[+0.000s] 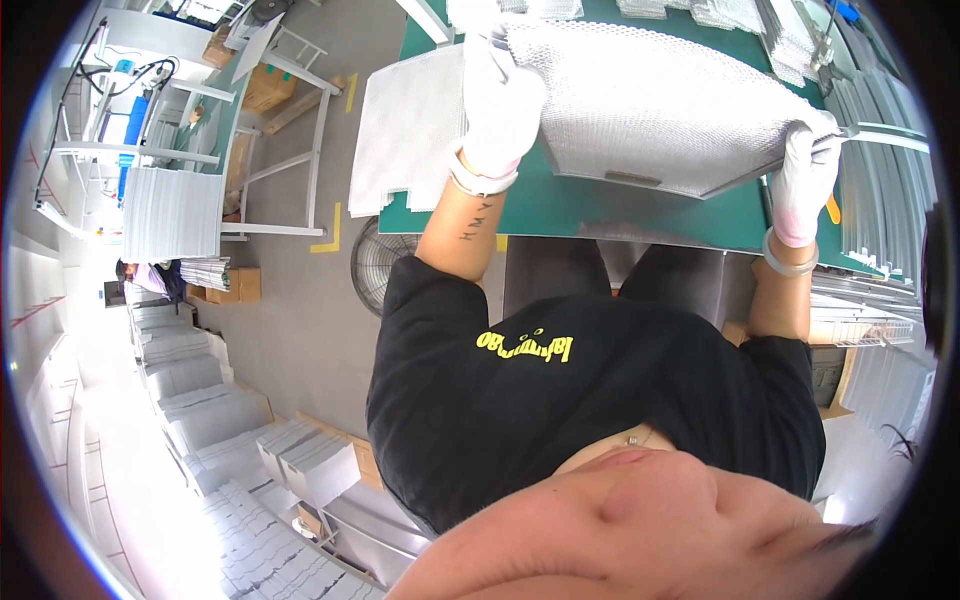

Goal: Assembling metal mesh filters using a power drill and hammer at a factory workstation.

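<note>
Gripping a silvery rectangular metal mesh panel [650, 100] at both ends, you hold it tilted over the green work table [560, 205]; your white-gloved left hand [497, 105] and right hand [806, 170] are closed on its edges, beside a white mesh sheet [405, 130].

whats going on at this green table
A person in a black shirt, wearing white gloves, holds a flat silver mesh panel over a green work table. The left hand grips the panel's left edge and the right hand grips its right corner, so the panel is tilted above the tabletop. Another sheet of mesh lies at the table's left end, overhanging the edge. More mesh pieces are stacked along the far and right sides.
</note>
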A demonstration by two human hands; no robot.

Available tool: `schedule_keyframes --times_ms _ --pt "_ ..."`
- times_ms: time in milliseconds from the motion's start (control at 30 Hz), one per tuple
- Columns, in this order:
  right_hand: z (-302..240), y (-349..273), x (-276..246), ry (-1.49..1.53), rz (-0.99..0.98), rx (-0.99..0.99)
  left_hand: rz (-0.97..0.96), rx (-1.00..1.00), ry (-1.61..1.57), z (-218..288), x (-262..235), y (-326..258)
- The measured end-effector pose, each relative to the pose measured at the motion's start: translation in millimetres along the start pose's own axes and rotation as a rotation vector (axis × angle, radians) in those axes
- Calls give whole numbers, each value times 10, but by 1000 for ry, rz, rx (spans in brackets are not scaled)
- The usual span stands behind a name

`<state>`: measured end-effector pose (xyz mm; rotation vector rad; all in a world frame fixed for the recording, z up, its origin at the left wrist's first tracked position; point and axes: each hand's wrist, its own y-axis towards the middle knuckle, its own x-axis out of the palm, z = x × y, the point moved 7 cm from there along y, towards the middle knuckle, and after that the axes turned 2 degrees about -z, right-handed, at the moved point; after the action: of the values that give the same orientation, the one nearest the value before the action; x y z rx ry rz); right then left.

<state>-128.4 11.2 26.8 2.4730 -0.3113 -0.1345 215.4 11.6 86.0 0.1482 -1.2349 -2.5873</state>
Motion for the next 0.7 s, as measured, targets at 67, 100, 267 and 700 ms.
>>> schedule_keyframes --times_ms 67,100,267,700 --pt "-53 17 45 -11 43 -22 51 21 -23 -7 -22 -82" --pt "-44 14 27 -15 45 -19 -24 1 -24 -68 -41 -137" --pt "-94 30 15 34 56 -35 -119 -77 -58 -211 -78 -292" --pt "-153 -26 47 94 89 -47 -6 380 371 -61 -37 -342"
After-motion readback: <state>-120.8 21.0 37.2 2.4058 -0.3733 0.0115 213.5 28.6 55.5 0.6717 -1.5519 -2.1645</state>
